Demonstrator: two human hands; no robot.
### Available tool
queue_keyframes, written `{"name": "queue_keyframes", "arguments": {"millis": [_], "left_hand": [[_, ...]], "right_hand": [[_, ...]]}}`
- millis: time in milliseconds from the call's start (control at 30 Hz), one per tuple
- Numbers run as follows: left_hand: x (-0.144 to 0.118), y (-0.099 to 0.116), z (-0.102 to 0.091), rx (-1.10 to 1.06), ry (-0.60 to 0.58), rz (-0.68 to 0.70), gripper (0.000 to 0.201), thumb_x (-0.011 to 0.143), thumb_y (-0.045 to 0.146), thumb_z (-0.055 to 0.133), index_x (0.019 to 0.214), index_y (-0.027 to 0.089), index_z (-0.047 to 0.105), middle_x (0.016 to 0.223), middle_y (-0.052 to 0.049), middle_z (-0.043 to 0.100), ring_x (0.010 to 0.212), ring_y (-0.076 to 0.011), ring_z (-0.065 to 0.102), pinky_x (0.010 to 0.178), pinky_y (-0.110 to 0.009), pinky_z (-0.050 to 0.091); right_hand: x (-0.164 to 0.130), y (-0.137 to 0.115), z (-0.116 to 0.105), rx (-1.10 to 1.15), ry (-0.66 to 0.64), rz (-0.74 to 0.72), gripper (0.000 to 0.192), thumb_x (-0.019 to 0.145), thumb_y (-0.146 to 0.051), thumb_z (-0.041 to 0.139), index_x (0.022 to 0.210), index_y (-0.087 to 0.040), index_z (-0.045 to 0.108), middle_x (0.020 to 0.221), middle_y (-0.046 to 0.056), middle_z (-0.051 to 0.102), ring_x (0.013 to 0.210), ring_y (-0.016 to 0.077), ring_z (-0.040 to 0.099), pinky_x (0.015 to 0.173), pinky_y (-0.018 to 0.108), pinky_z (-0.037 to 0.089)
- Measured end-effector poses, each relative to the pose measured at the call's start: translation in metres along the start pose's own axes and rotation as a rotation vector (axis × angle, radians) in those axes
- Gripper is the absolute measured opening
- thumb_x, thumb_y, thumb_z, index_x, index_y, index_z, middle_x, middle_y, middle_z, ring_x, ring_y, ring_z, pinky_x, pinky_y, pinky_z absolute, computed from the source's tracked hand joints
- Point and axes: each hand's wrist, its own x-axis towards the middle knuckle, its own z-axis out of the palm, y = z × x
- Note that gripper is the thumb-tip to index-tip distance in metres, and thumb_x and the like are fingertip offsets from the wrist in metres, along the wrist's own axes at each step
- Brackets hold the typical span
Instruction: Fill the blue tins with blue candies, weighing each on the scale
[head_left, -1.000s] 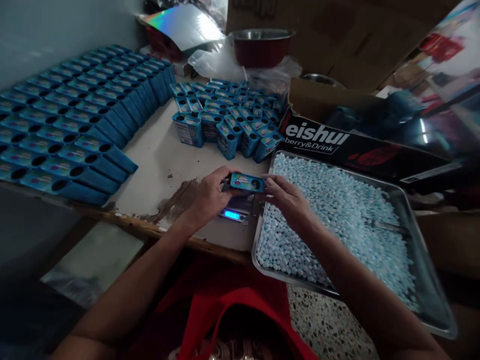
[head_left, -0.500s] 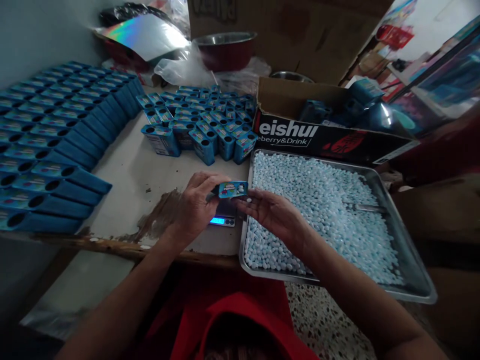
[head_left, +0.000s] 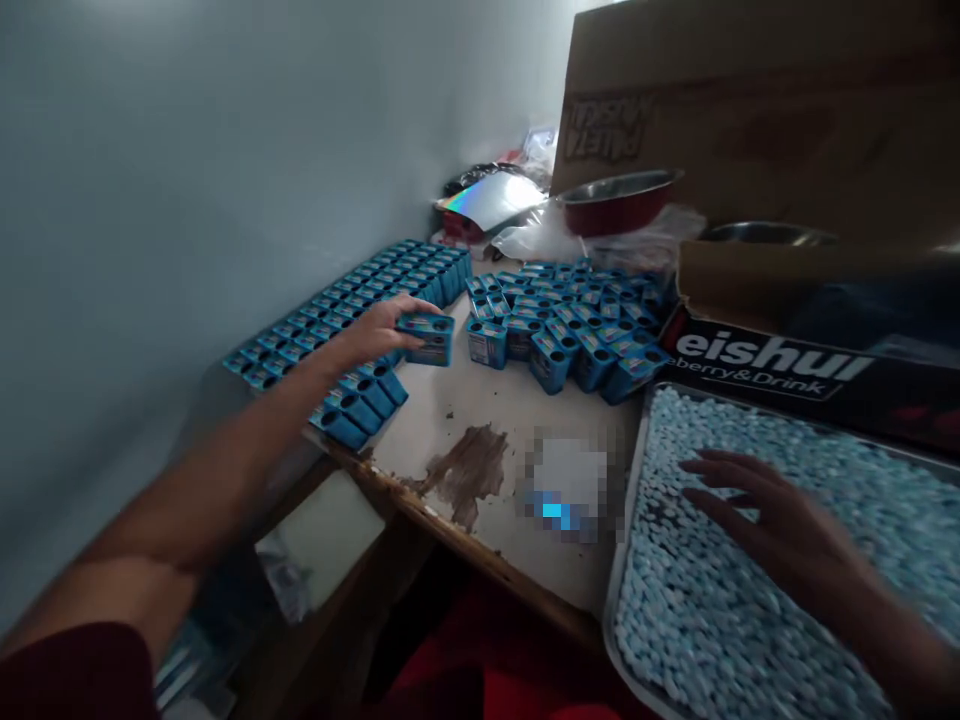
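Note:
My left hand is closed around a small blue box with a printed top, held upright beside the rows of like boxes on the left of the table. My right hand hovers over a metal tray full of pale blue and white candies. Its fingers are apart and hold nothing. A loose cluster of blue boxes with dark round holes on top stands to the right of my left hand. Between my hands, a scale with a lit blue display lies on the table, blurred into blocks.
Behind the tray stands a black-printed carton. A red metal bowl sits among clear plastic at the back, before a large upright cardboard sheet. The table's worn wooden edge runs along the front, and a wall closes off the left.
My left hand has carried the blue box from above the scale to the rows on the left. My right hand has left the box and moved over the tray. The view has turned left.

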Motion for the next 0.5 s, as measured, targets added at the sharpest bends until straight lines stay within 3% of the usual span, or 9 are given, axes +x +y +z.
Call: {"name": "queue_keyframes", "arguments": {"millis": [100,200,367,433,500], "left_hand": [[0.005,-0.025,-0.041,0.100,-0.068,-0.020,0.051,0.088,0.034,0.072,0.132,0.009,0.066,0.119,-0.002,0.074,0.110,-0.0186,0.066,0.103,-0.031,0.056],[-0.001,-0.046,-0.050,0.163,-0.164,0.002,0.043,0.095,0.039,0.062,0.127,0.012,0.070,0.114,0.001,0.076,0.109,-0.0172,0.067,0.102,-0.027,0.055],[-0.012,-0.075,-0.033,0.291,-0.212,0.015,0.045,0.085,0.048,0.070,0.117,0.016,0.078,0.116,-0.007,0.078,0.113,-0.0267,0.069,0.108,-0.036,0.052],[-0.016,-0.083,-0.020,0.411,-0.158,0.031,0.046,0.088,0.053,0.069,0.120,0.020,0.079,0.118,-0.010,0.076,0.113,-0.0308,0.068,0.114,-0.046,0.048],[-0.021,-0.089,-0.006,0.548,-0.073,0.046,0.044,0.095,0.056,0.063,0.120,0.023,0.079,0.119,-0.013,0.073,0.114,-0.0337,0.066,0.117,-0.058,0.041]], "right_hand": [[0.026,-0.045,0.016,0.128,-0.068,-0.085,0.038,0.101,-0.050,0.063,0.122,-0.024,0.080,0.113,0.013,0.080,0.089,0.0272,0.077,0.073,0.038,0.060],[0.078,-0.100,0.037,0.161,-0.106,-0.145,0.032,0.102,-0.042,0.060,0.119,-0.022,0.080,0.089,0.008,0.082,0.078,0.0252,0.075,0.076,0.038,0.057],[0.186,-0.176,0.083,0.026,-0.051,-0.341,0.028,0.104,-0.024,0.053,0.111,-0.023,0.081,0.116,0.012,0.079,0.109,0.0288,0.073,0.096,0.041,0.054],[0.223,-0.200,0.103,0.151,-0.089,-0.311,0.023,0.099,-0.014,0.058,0.104,-0.020,0.079,0.127,0.016,0.073,0.124,0.0318,0.065,0.107,0.047,0.050],[0.251,-0.221,0.122,0.361,-0.135,-0.254,0.014,0.088,-0.005,0.068,0.082,-0.017,0.072,0.134,0.019,0.068,0.142,0.0361,0.050,0.119,0.052,0.040]]}}
